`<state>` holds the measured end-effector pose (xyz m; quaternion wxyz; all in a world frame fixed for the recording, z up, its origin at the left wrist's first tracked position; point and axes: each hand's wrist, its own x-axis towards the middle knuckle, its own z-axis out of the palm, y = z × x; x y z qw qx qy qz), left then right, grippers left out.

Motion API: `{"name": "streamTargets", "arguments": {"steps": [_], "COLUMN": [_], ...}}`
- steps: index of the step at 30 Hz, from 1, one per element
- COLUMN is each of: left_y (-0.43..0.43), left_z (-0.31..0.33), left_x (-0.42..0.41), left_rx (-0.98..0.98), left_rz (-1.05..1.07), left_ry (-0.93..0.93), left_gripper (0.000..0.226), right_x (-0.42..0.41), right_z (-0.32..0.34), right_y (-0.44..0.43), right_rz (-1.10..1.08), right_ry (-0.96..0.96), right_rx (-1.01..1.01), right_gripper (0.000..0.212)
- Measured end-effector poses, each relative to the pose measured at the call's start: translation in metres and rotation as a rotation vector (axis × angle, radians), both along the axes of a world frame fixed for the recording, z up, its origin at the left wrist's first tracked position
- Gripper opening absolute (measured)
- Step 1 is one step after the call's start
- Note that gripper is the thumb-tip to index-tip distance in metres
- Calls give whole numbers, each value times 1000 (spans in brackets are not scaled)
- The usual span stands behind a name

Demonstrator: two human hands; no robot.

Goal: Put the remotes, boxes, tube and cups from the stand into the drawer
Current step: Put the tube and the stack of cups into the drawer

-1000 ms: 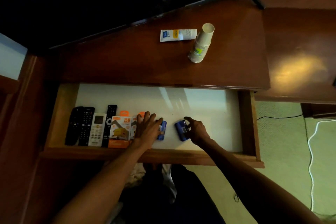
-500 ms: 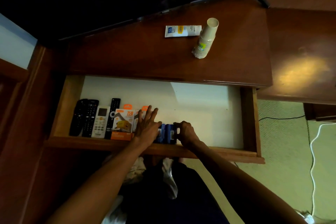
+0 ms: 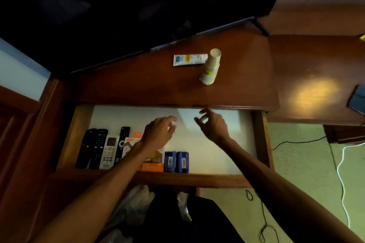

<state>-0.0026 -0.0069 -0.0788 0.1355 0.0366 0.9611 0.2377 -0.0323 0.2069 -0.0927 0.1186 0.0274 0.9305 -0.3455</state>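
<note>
We're looking down at the open drawer [image 3: 258, 140] w/ most of the job apparently done: four remotes [image 3: 104, 147] are lying side by side at its left end, orange boxes [image 3: 152, 165] are sitting just right of them, and two small blue boxes [image 3: 176, 162] are standing touching each other at the front edge. What we're judging as left: the white tube [image 3: 189, 59] and the stack of paper cups [image 3: 211, 67], both lying on the worktop [image 3: 138, 85] under the TV [image 3: 118, 6], the tube's end just beside the cups. Both hands are hovering over the bare white drawer floor, approx. midway toward the worktop edge; the left hand [image 3: 160, 130] is loosely curled and carrying nothing, the right hand [image 3: 212, 124] is spread w/ fingers apart, also carrying nothing. We're guessing the next reach is for tube or cups, but can't say which. Hard to make out: the left forearm is covering part of the orange boxes, so their exact count isn't clear; lighting is dim, labels aren't readable; a dark object at the far right is cut off by the frame.
</note>
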Motion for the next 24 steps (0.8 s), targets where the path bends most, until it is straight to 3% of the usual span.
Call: {"name": "streamTargets", "arguments": {"steps": [3,6,11,18,24], "left_y": [6,17,26,34,44], "left_z": [22,35,43,17,0], "left_x": [-42,-90,-172,-256,-283], "left_rx": [105,274,174,-23,-134], "left_rz": [75,113,44,-158,-248], "left_ry": [104,77,136,63,-15], "left_gripper": [27,28,42,72,77], "right_x": [-43,-85,-124,-141,-142], "right_z": [24,37,46,38,30], "right_y": [15,20,12,9,8], "right_rz": [-191,-255,-257,-259,-319], "right_ry": [192,277,311,354,354], "right_rx": [-140,-176,-229,-248,-298], "right_gripper": [45,62,93,62,60]}}
